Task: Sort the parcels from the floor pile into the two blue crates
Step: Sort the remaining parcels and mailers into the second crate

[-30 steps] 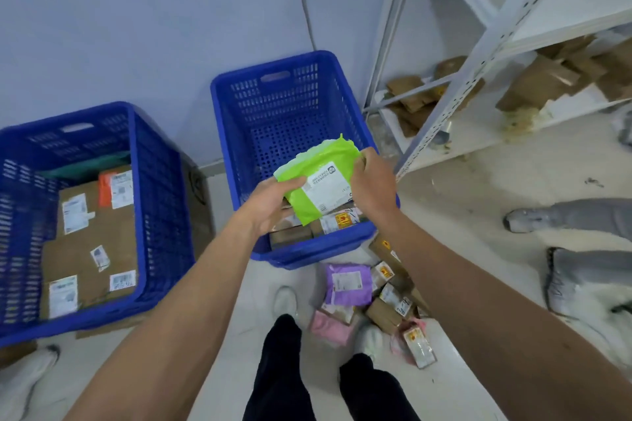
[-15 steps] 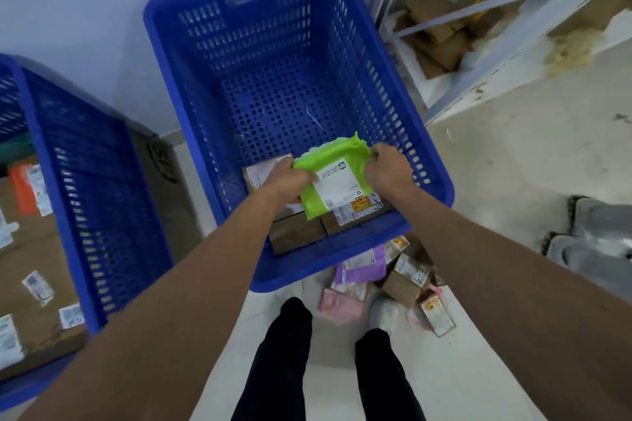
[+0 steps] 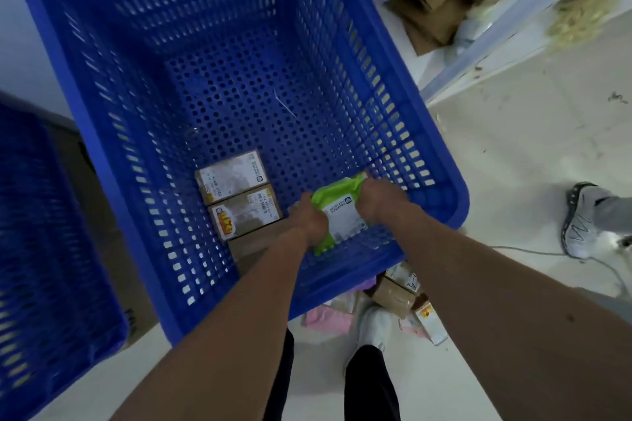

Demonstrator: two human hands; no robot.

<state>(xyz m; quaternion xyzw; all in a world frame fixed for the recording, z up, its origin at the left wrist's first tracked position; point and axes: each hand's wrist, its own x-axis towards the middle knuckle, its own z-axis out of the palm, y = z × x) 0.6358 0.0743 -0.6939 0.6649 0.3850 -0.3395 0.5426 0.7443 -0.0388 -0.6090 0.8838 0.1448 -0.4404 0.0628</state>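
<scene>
A lime-green soft plastic mailer with a white label (image 3: 342, 214) is low inside the near-right corner of the large blue perforated plastic crate (image 3: 205, 27), held between both hands. The left hand (image 3: 309, 220) grips its near-left edge and the right hand (image 3: 379, 196) grips its far-right edge, the fingers of each curled round the plastic. The mailer's long axis runs from near to far, tipped a little to the right, label up. It lies just right of a row of brown cardboard boxes with white labels (image 3: 244, 214) on the crate floor. Whether it already touches that floor cannot be told.

The coming move looks like a release: both hands are equally close, and the bare patch right of the boxes is directly below. The second blue crate (image 3: 51, 232) stands well apart at the left. The floor pile of small parcels (image 3: 393, 297) waits behind the crate's near wall, beside the person's feet.
</scene>
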